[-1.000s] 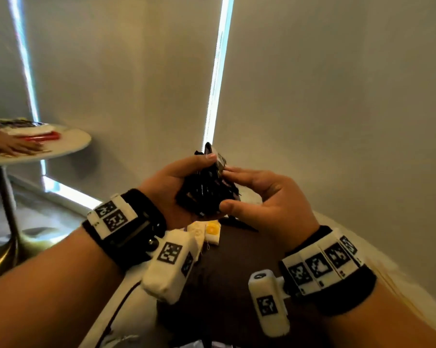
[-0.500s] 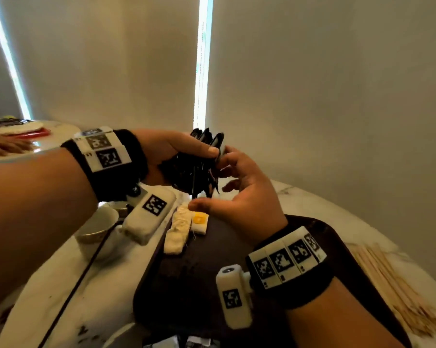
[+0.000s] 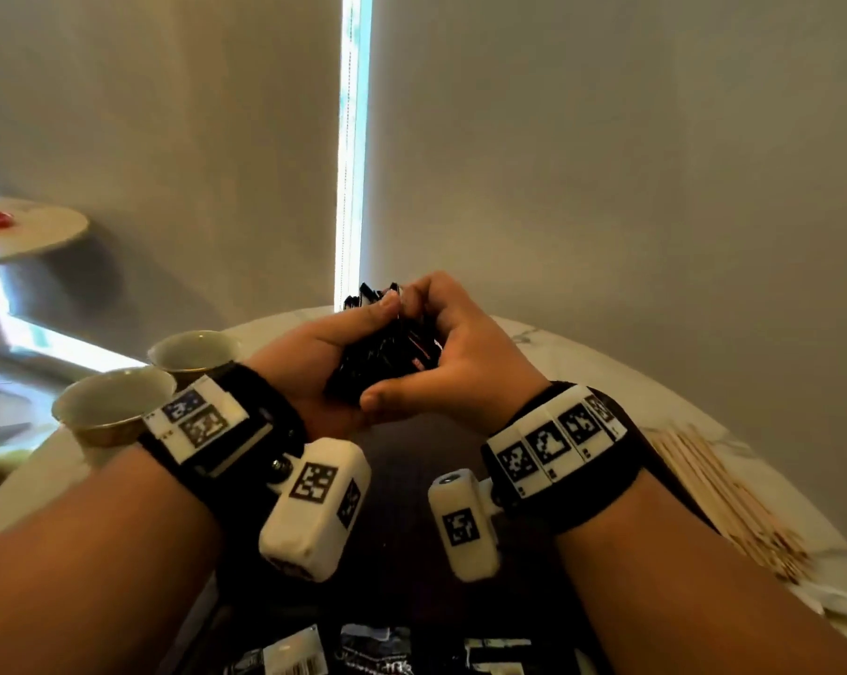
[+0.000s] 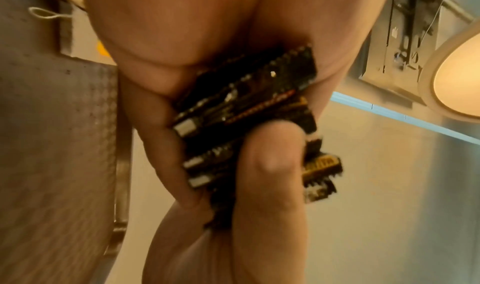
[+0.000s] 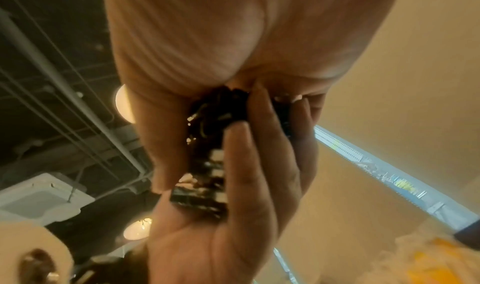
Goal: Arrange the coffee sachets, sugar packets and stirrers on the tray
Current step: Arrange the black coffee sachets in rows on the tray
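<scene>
A bundle of black coffee sachets [image 3: 382,353] is held upright between both hands above the dark tray [image 3: 407,460]. My left hand [image 3: 358,333] grips it from the left, thumb on top. My right hand [image 3: 412,353] curls round it from the right, thumb under the lower edge. The left wrist view shows the sachets [image 4: 244,108] fanned unevenly between palm and fingers. In the right wrist view the sachets [image 5: 207,165] are pressed between the two hands. Wooden stirrers [image 3: 719,504] lie on the table to the right of the tray. My hands hide the sugar packets in the head view.
Two small cups [image 3: 114,401] [image 3: 192,353] stand on the marble table left of the tray. More black sachets [image 3: 377,655] lie at the tray's near edge. A small round table [image 3: 31,226] is far left. A plain wall is close behind.
The hands have come lower, towards the tray. The right hand's spread fingers have curled round the bundle. The head view has tilted, and the sugar packets are now covered.
</scene>
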Motion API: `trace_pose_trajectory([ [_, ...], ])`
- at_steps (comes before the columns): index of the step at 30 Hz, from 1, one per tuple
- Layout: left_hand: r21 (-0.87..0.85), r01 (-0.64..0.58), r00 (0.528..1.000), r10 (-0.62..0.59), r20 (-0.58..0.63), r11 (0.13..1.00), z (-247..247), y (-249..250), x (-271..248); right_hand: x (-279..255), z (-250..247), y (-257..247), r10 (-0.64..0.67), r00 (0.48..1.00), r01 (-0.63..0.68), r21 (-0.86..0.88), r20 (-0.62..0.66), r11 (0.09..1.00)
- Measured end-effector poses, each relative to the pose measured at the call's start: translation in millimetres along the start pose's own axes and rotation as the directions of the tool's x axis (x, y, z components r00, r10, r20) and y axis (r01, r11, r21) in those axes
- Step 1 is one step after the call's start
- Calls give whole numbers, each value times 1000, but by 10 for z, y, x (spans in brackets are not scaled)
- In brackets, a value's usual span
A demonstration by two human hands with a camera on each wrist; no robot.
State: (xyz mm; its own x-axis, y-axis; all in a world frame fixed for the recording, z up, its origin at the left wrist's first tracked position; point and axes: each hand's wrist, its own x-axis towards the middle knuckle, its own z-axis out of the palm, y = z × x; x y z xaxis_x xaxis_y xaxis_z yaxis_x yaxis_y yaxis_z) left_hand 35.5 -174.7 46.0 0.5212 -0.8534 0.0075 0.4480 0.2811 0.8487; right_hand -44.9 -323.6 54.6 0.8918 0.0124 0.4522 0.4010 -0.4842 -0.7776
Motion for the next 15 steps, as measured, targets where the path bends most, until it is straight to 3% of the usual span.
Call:
trace_pose_trajectory([
  [5, -80, 26, 1000, -26, 4, 996, -85, 20, 22, 41, 89, 137, 4, 994, 6, 90, -106, 996],
  [10, -26, 23, 999, -24, -28, 999, -153, -26, -29, 13, 141, 207, 24, 1000, -22, 172, -13, 985],
  [15, 51, 62, 998, -63, 4, 997, -221, -59, -76, -11, 202, 245, 78, 996, -75, 81, -37, 994],
])
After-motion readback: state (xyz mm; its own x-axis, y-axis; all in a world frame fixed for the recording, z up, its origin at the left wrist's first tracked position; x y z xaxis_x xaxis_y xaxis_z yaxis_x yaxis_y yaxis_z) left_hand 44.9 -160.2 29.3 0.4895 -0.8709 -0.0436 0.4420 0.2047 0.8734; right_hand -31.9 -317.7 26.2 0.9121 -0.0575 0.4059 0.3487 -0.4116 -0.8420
